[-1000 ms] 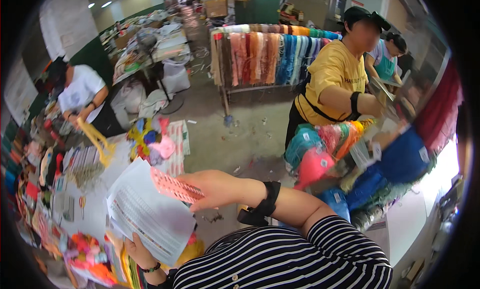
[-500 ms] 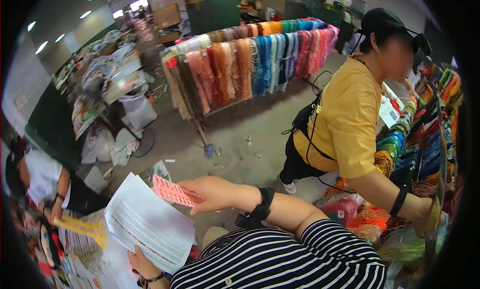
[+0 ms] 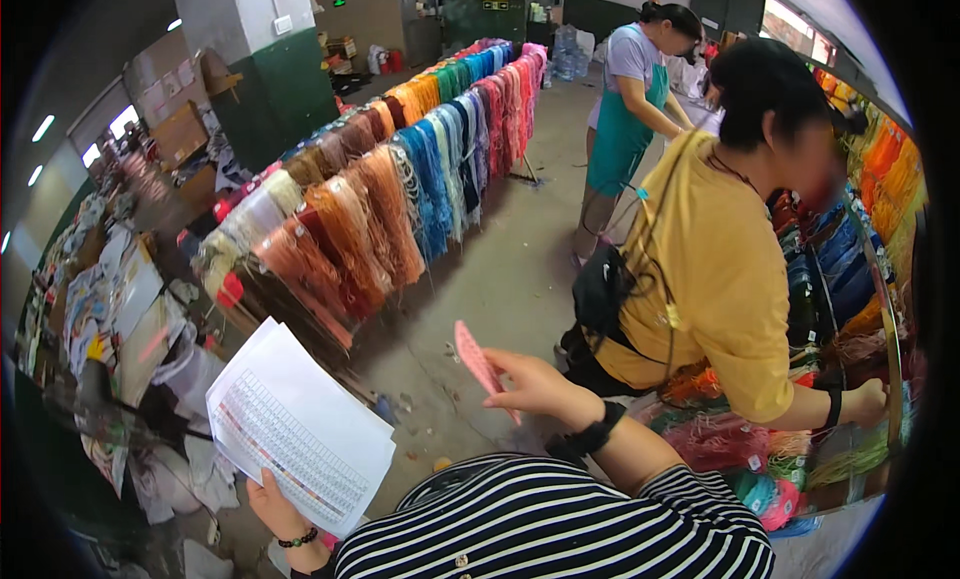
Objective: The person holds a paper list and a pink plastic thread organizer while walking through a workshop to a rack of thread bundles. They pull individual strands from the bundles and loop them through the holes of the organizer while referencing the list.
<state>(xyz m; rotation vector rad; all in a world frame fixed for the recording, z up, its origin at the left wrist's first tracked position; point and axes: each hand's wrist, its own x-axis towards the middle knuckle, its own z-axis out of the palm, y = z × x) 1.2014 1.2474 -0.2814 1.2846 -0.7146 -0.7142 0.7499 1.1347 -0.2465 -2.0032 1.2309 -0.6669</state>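
My left hand [image 3: 278, 507] grips a small stack of white papers [image 3: 300, 429] by its lower edge, thumb on top. The top sheet carries a printed table with rows of small cells and a few coloured bands. Apart from the papers, to their right, my right hand [image 3: 540, 387] pinches a pink perforated strip [image 3: 476, 359] between thumb and fingers. The strip is tilted and seen nearly edge on. It looks like plastic, but its exact kind I cannot tell.
A long rack of hanging thread skeins [image 3: 390, 169] in many colours stands ahead. At the right, a person in a yellow shirt [image 3: 720, 269] reaches into another thread rack [image 3: 850, 289]. Farther back is a person in a teal apron [image 3: 615, 129]. Piled papers and bags [image 3: 130, 309] lie left.
The view has swung to the right. My right hand and the pink strip have moved away from the papers. A person in a teal apron has come into view; one in white has left it.
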